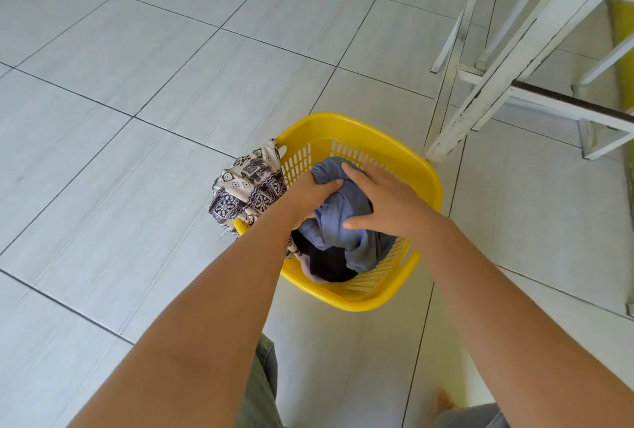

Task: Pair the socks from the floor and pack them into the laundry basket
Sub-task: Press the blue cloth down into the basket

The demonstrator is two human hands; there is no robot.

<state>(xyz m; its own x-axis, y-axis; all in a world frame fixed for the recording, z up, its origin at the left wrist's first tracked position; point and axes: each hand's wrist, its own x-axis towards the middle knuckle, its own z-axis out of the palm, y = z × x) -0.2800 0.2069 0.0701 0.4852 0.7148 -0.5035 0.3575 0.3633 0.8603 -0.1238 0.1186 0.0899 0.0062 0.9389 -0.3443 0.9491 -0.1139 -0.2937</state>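
A yellow plastic laundry basket (425, 174) stands on the tiled floor in front of me. Inside lies a blue-grey garment (338, 218) on top of dark clothing (329, 264). My left hand (308, 196) grips a bunch of the blue-grey garment at its left side. My right hand (384, 203) rests on the same garment with fingers spread, pressing it from the right. A black-and-white patterned cloth (248, 187) hangs over the basket's left rim. No socks are visible on the floor.
White painted furniture legs (480, 98) stand just right of and behind the basket. Pale floor tiles (137, 84) stretch to the left and far side. My bare foot (444, 403) and trouser legs (264, 390) show at the bottom edge.
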